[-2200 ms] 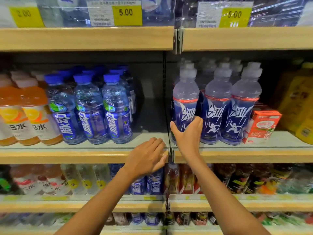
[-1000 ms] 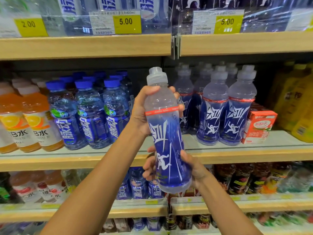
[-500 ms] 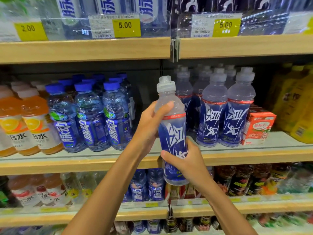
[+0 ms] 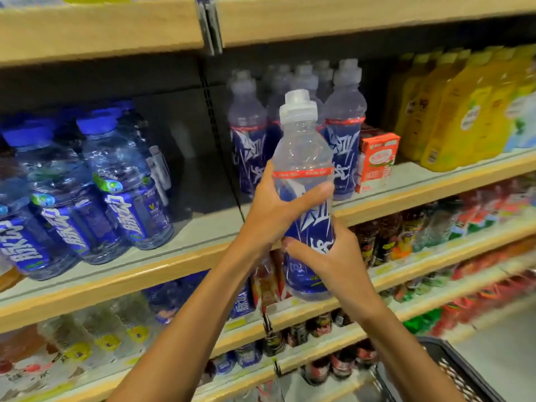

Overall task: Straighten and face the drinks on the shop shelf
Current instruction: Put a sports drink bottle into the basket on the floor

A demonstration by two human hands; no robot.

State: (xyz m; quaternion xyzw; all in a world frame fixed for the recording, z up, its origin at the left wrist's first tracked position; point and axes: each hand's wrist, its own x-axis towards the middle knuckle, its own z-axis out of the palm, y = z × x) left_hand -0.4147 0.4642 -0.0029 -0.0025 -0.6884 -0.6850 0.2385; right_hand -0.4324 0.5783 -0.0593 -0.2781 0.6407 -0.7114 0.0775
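I hold a clear sports-drink bottle point(image 4: 304, 158) with a blue label and a grey-white cap upright in front of the middle shelf point(image 4: 121, 274). My left hand point(image 4: 275, 210) grips its waist, thumb across the label front. My right hand point(image 4: 327, 256) grips the lower part of the bottle from the right. Behind it, several matching bottles point(image 4: 345, 134) stand in rows on the shelf. Blue-capped water bottles point(image 4: 116, 181) stand to the left, with a bare gap of shelf between the two groups.
A red drink carton point(image 4: 377, 161) stands right of the matching bottles, then yellow-orange bottles point(image 4: 452, 111). Lower shelves point(image 4: 406, 274) hold mixed drinks. A black basket point(image 4: 452, 372) is at the lower right. The upper shelf edge point(image 4: 101, 27) runs overhead.
The bottle, lifted off the shelf earlier, stays in both hands and has shifted right, in front of its row. The view has swung right and tilted, and the basket has come into view.
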